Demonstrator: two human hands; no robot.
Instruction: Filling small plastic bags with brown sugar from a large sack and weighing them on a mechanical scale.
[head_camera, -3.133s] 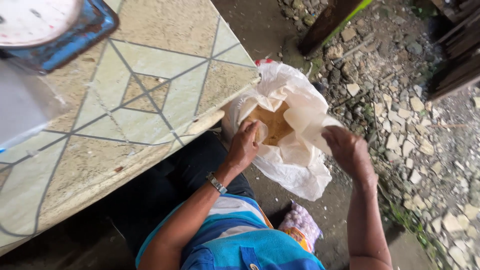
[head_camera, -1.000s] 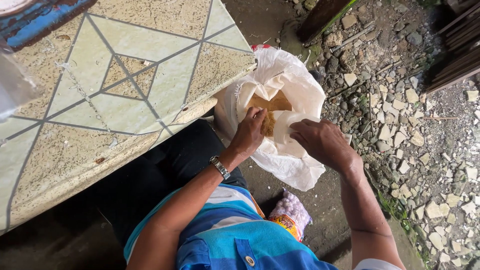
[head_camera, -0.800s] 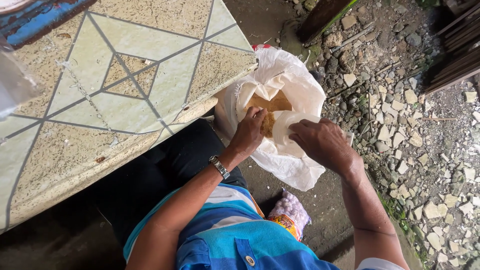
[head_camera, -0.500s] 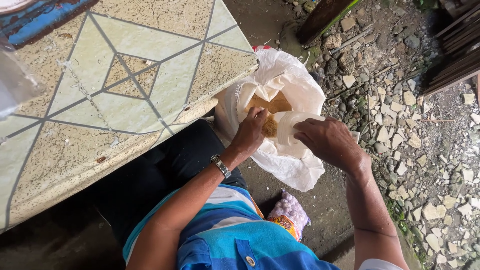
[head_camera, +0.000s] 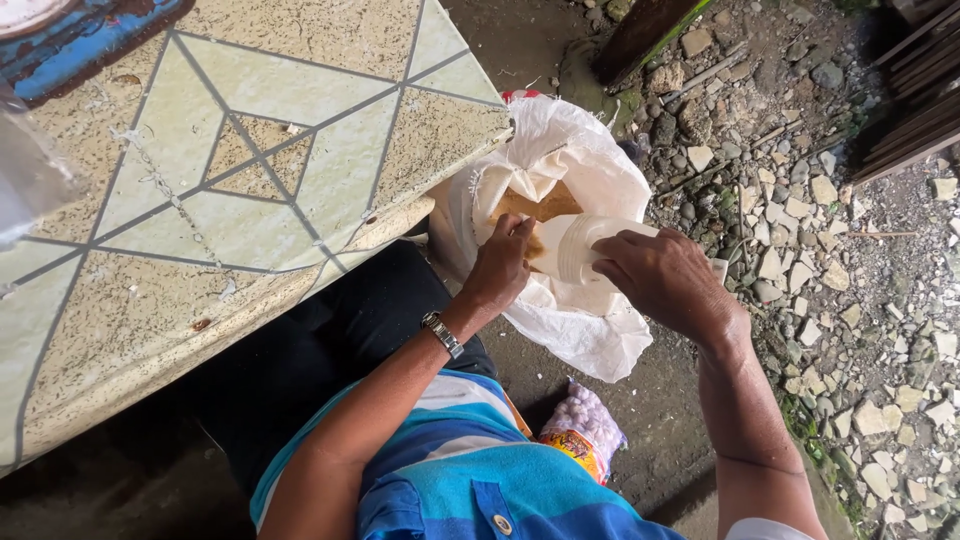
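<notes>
A white woven sack (head_camera: 590, 330) stands open on the ground beside the table, with brown powdery feed (head_camera: 540, 205) inside. My left hand (head_camera: 500, 265) reaches into the sack's mouth, its fingers at the brown powder. My right hand (head_camera: 665, 280) grips a white plastic cup (head_camera: 580, 245) lying on its side inside the sack, its open end turned toward the left hand. A metal watch (head_camera: 442, 334) is on my left wrist.
A tiled table (head_camera: 230, 180) with a geometric line pattern fills the left. A small bag of pale round pieces (head_camera: 585, 430) lies on the dirt by my shirt. Loose stones (head_camera: 840, 250) cover the ground on the right. A dark post (head_camera: 640, 35) stands behind the sack.
My right hand moved from the sack's right edge into its mouth and now holds the white cup. My left hand stays at the brown powder.
</notes>
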